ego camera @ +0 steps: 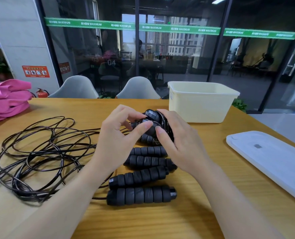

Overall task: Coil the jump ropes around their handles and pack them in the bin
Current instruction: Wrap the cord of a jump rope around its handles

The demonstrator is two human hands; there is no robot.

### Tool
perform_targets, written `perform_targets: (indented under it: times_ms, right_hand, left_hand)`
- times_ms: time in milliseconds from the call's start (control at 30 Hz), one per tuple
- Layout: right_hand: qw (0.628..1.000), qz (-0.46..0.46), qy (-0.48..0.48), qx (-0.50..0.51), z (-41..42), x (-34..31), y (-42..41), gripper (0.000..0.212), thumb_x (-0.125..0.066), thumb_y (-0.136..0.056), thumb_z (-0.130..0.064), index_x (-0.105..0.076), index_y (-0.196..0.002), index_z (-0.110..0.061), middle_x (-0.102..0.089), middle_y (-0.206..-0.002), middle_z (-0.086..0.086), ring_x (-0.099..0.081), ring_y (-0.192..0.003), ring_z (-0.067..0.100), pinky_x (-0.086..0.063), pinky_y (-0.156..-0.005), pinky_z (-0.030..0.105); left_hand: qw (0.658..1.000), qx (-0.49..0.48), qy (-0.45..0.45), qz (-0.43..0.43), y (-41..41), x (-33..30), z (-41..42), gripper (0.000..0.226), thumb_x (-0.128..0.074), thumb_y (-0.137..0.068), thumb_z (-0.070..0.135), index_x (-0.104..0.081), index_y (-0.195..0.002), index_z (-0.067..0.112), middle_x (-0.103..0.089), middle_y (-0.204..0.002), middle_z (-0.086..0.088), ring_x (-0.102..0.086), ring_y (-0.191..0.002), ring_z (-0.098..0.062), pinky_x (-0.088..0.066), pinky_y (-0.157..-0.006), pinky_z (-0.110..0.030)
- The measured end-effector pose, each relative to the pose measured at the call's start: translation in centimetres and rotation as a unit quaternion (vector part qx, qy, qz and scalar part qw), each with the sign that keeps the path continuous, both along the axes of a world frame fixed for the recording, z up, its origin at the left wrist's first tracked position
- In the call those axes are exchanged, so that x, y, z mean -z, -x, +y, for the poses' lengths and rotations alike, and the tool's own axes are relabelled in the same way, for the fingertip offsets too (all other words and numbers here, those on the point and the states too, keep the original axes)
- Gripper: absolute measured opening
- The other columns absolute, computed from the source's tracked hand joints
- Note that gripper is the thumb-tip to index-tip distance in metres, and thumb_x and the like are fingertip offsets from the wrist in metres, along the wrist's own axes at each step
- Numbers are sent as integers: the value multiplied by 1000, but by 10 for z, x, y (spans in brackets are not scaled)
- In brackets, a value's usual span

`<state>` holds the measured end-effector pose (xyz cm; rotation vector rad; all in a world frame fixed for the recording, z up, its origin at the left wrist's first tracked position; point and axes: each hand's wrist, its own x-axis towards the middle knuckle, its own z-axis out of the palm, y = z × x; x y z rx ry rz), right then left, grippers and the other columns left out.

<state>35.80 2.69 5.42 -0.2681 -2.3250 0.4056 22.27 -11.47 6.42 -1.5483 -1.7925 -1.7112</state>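
Observation:
Both my hands hold a coiled jump rope bundle (151, 125) of black handles wrapped in black cord, just above the table's middle. My left hand (119, 133) pinches the top of it with thumb and fingers. My right hand (176, 140) wraps around its right side, the thumb pressing the front. Several more black foam handles (143, 176) lie on the table below the bundle. A loose tangle of black rope (39, 156) spreads out to the left. The cream plastic bin (200, 104) stands open at the back right; I see nothing inside it from here.
The bin's white lid (271, 161) lies flat at the right edge of the wooden table (177, 221). Pink cloth (6, 99) is piled at the far left. Two grey chairs (138, 88) stand behind the table before a glass wall.

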Motion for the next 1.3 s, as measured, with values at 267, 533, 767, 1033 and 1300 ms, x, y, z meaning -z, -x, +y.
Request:
perform_targets:
  times_ms: [267, 533, 767, 1033, 1300]
  right_hand:
    - [1000, 23, 13, 1, 2, 0, 0, 53, -41, -104, -50, -49, -147, -21, -61, -125, -10, -59, -106, 6, -48, -82, 22]
    - [995, -20, 96, -31, 2, -1, 0, 83, -51, -94, -71, -37, -161, -24, -54, -142, -19, -48, -125, -7, -37, -102, 7]
    - [997, 5, 79, 13, 4, 0, 2, 73, -52, -90, -73, -49, -147, -28, -59, -124, -15, -52, -110, -1, -43, -92, 15]
    - [996, 11, 77, 41, 2, 0, 3, 72, -54, -91, -71, -48, -146, -24, -56, -124, -13, -51, -108, 2, -44, -88, 25]
    - [995, -18, 75, 55, -1, -2, 1, 95, -52, -75, -85, -43, -150, -27, -50, -128, -10, -58, -103, 11, -54, -83, 38]
  left_hand:
    - [1000, 8, -2, 22, 2, 2, -1, 26, -63, -95, 37, -69, -115, 22, -69, -107, 8, -63, -105, -18, -50, -86, -21]
    - [999, -25, -42, 21, -2, 5, 0, 14, -63, -99, 30, -62, -106, 18, -65, -92, 9, -62, -88, -18, -51, -76, -27]
    - [995, -7, -60, -81, -7, 8, 4, 24, -73, -88, 37, -69, -108, 24, -69, -109, 8, -68, -103, -16, -56, -83, -22]
    - [994, -57, -47, 76, -4, 8, 2, 7, -73, -93, 19, -73, -97, 14, -70, -90, 5, -67, -84, -14, -54, -76, -21]
    - [997, 10, -4, -77, -15, 10, 4, 5, -73, -92, 22, -73, -92, 17, -73, -81, 8, -71, -78, -15, -55, -72, -19]
